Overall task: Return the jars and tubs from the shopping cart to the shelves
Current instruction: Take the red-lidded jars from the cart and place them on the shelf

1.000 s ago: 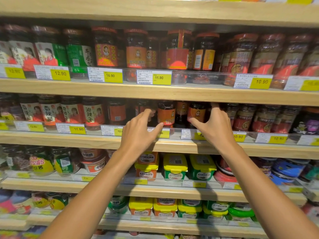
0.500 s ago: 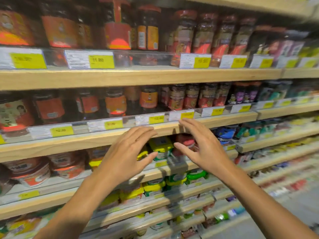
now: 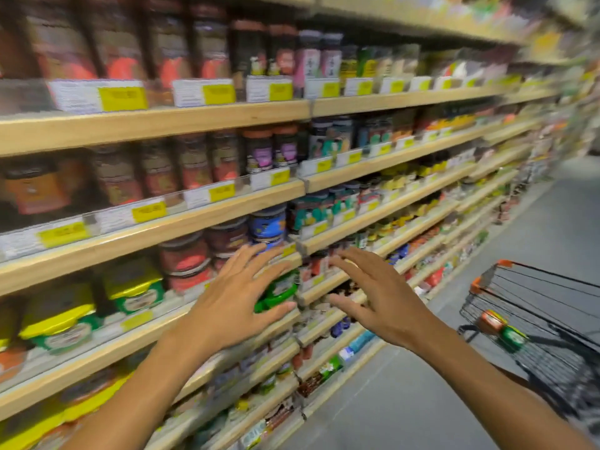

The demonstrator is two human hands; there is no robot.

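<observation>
My left hand (image 3: 237, 303) and my right hand (image 3: 380, 300) hover in front of the shelves, both empty with fingers spread. The wooden shelves (image 3: 194, 115) carry rows of jars (image 3: 198, 164) above and tubs (image 3: 133, 287) with yellow lids lower down. At the right stands the black wire shopping cart (image 3: 535, 297) with orange corners. Inside it lie an orange-labelled jar (image 3: 490, 321) and a green-lidded one (image 3: 513, 337). The whole view is motion-blurred.
Yellow price tags (image 3: 121, 98) run along the shelf fronts. A grey aisle floor (image 3: 406, 384) stretches between the shelving and the cart. The shelving runs on far to the right.
The view has swung to the right, bringing the cart into sight. Both hands have drawn back from the jar shelf and dropped lower, still empty.
</observation>
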